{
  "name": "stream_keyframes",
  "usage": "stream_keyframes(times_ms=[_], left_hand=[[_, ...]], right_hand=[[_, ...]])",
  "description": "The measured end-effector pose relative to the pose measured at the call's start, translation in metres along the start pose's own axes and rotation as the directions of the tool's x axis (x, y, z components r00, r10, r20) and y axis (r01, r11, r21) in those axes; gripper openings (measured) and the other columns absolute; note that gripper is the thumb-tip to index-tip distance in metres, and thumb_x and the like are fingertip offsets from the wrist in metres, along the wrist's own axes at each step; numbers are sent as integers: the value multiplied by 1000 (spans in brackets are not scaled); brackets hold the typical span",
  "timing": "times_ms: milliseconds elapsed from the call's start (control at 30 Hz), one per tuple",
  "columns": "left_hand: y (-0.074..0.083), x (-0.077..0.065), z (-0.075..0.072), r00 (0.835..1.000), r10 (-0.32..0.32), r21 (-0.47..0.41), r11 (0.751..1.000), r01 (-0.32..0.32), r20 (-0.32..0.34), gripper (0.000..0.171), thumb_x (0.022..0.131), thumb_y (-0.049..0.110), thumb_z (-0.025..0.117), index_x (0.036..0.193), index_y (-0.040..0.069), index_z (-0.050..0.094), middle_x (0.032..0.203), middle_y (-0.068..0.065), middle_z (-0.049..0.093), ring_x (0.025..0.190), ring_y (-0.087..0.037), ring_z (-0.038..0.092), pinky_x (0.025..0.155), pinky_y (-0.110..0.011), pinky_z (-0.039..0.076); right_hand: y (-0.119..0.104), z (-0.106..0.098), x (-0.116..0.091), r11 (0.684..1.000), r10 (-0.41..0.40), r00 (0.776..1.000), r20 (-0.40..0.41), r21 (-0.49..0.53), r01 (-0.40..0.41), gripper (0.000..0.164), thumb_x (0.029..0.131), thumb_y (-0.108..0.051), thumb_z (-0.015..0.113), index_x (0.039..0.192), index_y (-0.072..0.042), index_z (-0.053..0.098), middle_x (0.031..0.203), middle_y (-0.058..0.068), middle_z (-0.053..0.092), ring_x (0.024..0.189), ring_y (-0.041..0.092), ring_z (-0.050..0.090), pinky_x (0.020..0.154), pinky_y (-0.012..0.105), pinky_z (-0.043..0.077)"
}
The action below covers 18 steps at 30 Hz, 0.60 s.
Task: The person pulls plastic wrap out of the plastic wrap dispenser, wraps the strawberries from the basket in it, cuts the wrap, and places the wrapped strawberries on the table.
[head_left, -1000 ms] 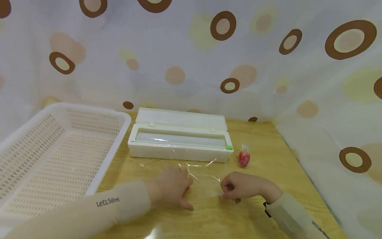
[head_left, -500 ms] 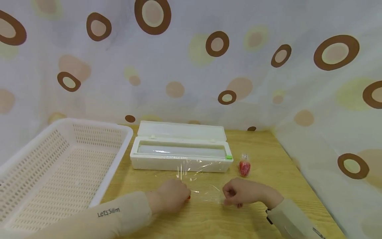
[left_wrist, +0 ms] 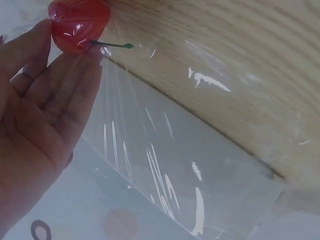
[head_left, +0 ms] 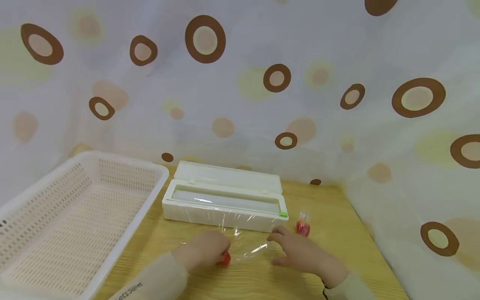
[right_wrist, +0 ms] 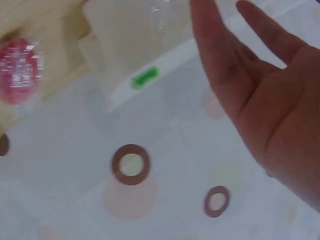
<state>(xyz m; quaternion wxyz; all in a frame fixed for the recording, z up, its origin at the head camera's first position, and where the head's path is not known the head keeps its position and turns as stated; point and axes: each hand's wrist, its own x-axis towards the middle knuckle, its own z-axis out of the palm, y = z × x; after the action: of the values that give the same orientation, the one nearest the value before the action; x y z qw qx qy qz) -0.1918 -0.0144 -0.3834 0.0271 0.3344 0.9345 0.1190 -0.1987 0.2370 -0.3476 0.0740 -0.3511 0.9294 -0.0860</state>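
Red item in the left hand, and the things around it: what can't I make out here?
Red item: cut off by the top edge in the left wrist view; partly behind the left hand in the head view.
Right hand: one finger runs past the right wrist view's top edge.
Second red item: blurred, cut off by the left edge, right wrist view.

Red fruit (left_wrist: 79,25) against creased clear film (left_wrist: 156,167)
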Motion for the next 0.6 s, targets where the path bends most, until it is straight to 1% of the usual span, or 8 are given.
stream_keyframes(times_ms=[67, 133, 200, 233, 333, 433, 500, 600], left_hand=[[-1, 4, -1, 1000, 12, -21, 1000, -13, -21, 23, 82, 13, 64, 63, 12, 50, 61, 5, 47, 57, -8, 40, 57, -24, 44], [-1, 9, 0, 999, 17, -22, 1000, -18, -39, 23, 83, 17, 64, 64, 14, 51, 62, 6, 48, 57, -8, 41, 58, -24, 44], [1, 14, 5, 998, 12, -8, 1000, -12, -60, 22, 83, 19, 63, 64, 15, 52, 62, 6, 49, 57, -8, 42, 57, -25, 45], [3, 16, 9, 997, 17, 12, 1000, -16, -74, 22, 83, 19, 63, 64, 16, 52, 61, 7, 50, 56, -8, 42, 56, -25, 44], [11, 22, 23, 991, 39, 61, 998, -31, -127, 21, 80, 17, 63, 62, 17, 52, 59, 7, 51, 54, -7, 42, 52, -24, 43], [18, 30, 35, 983, 75, 78, 995, -63, -164, 20, 77, 15, 63, 61, 17, 52, 57, 8, 52, 53, -6, 41, 50, -23, 41], [21, 36, 39, 982, 83, 37, 996, -77, -170, 21, 78, 15, 64, 62, 17, 51, 58, 8, 51, 54, -6, 41, 52, -22, 41], [24, 43, 41, 979, 96, -9, 995, -99, -179, 20, 79, 14, 64, 63, 17, 52, 59, 9, 51, 57, -5, 41, 55, -20, 40]], right_hand=[[-13, -2, -1, 996, 42, 996, -79, -79, -48, 49, 76, -27, 72, 116, 0, 60, 128, 20, 54, 60, 12, 56, 47, 25, 49], [-25, -2, -2, 984, 110, 984, -140, -122, -127, 50, 74, -31, 73, 113, -1, 62, 134, 23, 51, 67, 21, 62, 45, 28, 49], [-31, 0, -6, 965, 205, 964, -171, -128, -228, 50, 73, -34, 74, 110, -2, 64, 131, 21, 54, 73, 25, 65, 44, 32, 50], [-31, 2, -10, 952, 255, 950, -181, -125, -280, 49, 71, -35, 75, 107, -3, 65, 125, 19, 58, 76, 27, 65, 45, 35, 51], [-20, 10, -27, 905, 399, 901, -168, -87, -417, 43, 70, -33, 76, 101, -6, 65, 97, 8, 67, 67, 19, 62, 49, 39, 51], [1, 20, -43, 872, 480, 868, -127, -33, -488, 28, 68, -28, 77, 88, -12, 65, 72, -1, 60, 61, 14, 54, 52, 37, 46], [14, 25, -51, 859, 507, 854, -116, -13, -512, 18, 67, -23, 76, 77, -14, 63, 69, -2, 54, 60, 13, 49, 52, 35, 43], [28, 26, -63, 820, 558, 814, -161, -42, -571, 15, 66, -19, 76, 70, -12, 64, 77, 3, 53, 58, 14, 48, 49, 34, 45]])
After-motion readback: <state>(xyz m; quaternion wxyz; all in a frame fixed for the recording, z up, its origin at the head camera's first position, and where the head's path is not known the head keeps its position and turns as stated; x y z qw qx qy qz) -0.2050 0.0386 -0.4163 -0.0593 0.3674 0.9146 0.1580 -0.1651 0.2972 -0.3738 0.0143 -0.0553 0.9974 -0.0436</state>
